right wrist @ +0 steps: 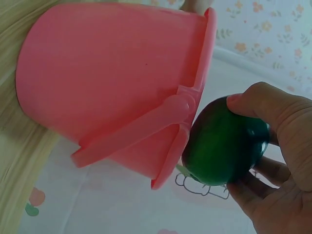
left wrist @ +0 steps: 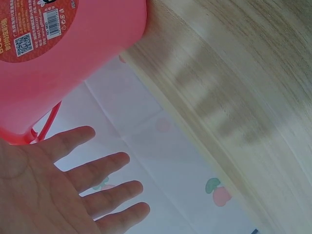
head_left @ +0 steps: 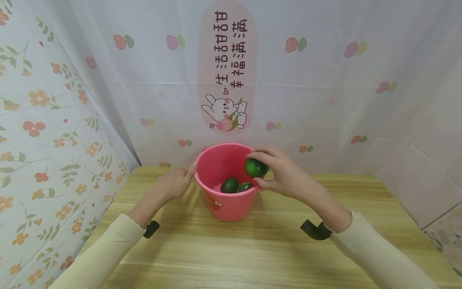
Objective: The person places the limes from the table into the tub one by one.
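Observation:
A pink bucket (head_left: 231,206) stands upright on the wooden table. Inside it lie a dark green fruit (head_left: 229,185) and another green fruit (head_left: 244,187), partly hidden by the rim. My right hand (head_left: 279,170) grips a glossy, rounded green fruit (right wrist: 226,141) at the bucket's right rim, between thumb and fingers; its exact kind is unclear. At the left rim, my left hand (head_left: 175,182) has its thumb against the bucket's edge. Its fingers (left wrist: 100,170) are straight and spread outside the wall in the left wrist view.
The bucket's handle (right wrist: 131,126) hangs down along its side. Behind the table (head_left: 180,257) hangs a white curtain (head_left: 317,88) with fruit prints and a rabbit, and a floral curtain (head_left: 47,160) is at the left. Black wrist straps (head_left: 315,230) show near the sleeves.

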Motion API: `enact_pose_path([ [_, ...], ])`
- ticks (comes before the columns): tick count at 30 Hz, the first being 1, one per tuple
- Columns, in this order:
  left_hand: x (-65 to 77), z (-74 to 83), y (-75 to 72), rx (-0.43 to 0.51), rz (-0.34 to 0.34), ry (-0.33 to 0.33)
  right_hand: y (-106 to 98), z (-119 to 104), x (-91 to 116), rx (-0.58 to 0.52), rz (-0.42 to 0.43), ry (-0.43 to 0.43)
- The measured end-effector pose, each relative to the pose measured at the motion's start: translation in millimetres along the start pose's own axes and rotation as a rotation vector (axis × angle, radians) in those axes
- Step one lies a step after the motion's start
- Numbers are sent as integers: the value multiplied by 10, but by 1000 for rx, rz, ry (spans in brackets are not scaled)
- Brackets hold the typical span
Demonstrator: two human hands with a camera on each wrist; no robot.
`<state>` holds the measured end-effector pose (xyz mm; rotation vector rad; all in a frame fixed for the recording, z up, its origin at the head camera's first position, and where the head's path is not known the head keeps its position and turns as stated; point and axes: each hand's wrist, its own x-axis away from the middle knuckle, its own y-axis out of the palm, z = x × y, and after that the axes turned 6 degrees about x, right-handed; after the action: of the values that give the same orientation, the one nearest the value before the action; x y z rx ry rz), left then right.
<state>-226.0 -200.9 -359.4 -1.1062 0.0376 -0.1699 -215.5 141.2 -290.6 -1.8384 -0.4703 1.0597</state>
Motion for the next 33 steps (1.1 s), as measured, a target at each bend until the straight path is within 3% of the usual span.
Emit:
enact_pose_path([
  [12, 14, -7, 3, -4, 2, 10, 140, 31, -116, -26, -10, 17],
  [22, 18, 0, 5, 10, -2, 17, 238, 71, -208, -72, -72, 68],
  [33, 34, -14, 10, 36, 0, 30, 242, 84, -209, -80, -52, 71],
])
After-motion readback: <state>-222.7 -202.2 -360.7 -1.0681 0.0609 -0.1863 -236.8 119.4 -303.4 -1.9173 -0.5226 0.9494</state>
